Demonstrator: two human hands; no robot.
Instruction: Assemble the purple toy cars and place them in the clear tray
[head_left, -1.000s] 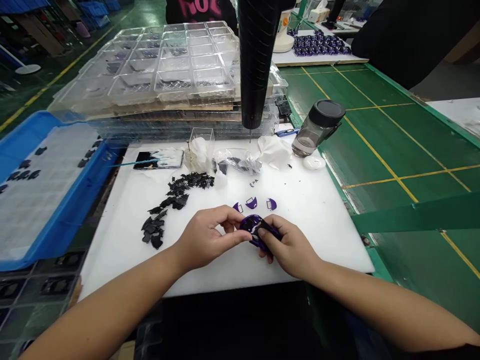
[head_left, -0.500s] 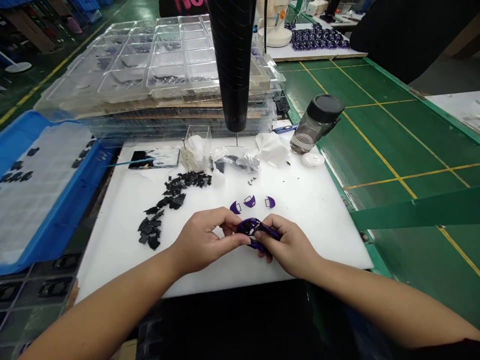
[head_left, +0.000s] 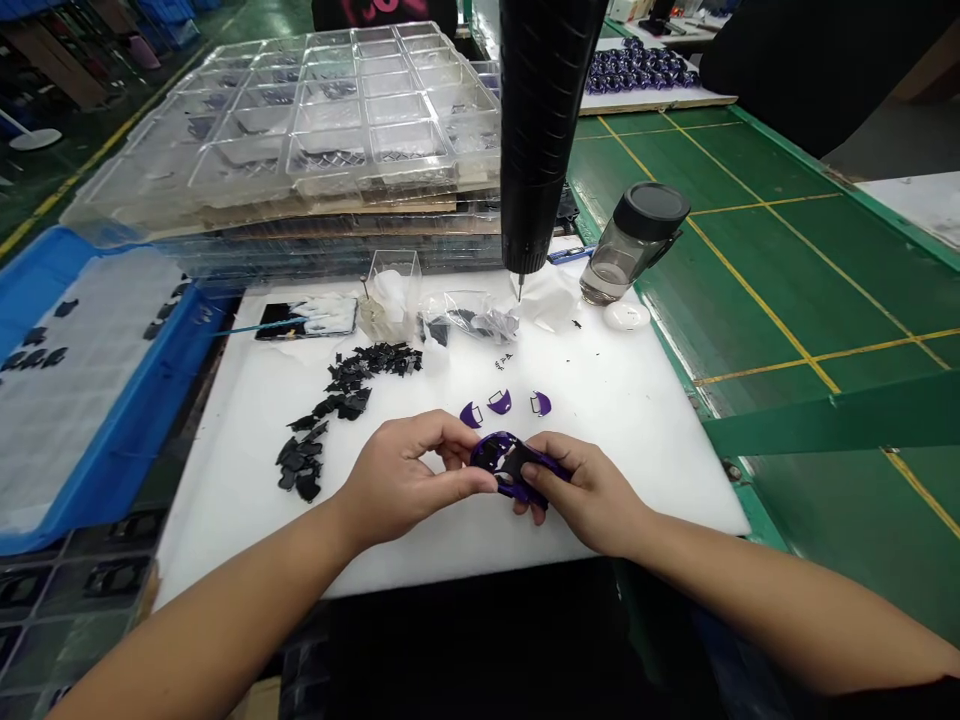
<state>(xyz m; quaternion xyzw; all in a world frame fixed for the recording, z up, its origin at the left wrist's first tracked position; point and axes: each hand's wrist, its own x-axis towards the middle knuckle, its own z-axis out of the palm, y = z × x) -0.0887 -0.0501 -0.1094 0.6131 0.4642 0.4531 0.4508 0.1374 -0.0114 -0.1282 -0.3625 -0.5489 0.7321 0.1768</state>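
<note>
A glossy purple shell with a black inner part [head_left: 501,462] is held between both hands above the white board [head_left: 600,400]. My left hand [head_left: 424,475] pinches its left end with thumb and fingers. At the right end, my right hand [head_left: 574,485] grips it, thumb on the black part. Just beyond lie small purple curved pieces [head_left: 540,403], with tiny black bits [head_left: 503,361] behind them. Black flat pieces [head_left: 301,462] are heaped on the left of the board. A black electric screwdriver [head_left: 536,150] hangs over the board's back, tip down.
Stacked clear compartment trays [head_left: 315,130] stand behind the board. A blue bin [head_left: 150,400] is at the left. A dark-lidded bottle [head_left: 634,240], a white oval object [head_left: 626,316], and a plastic bag [head_left: 472,318] sit near the board's back edge.
The hanging screwdriver has swung to the right. Both hands keep hold of the purple shell, which has tilted slightly; my right thumb has shifted a little to the right.
</note>
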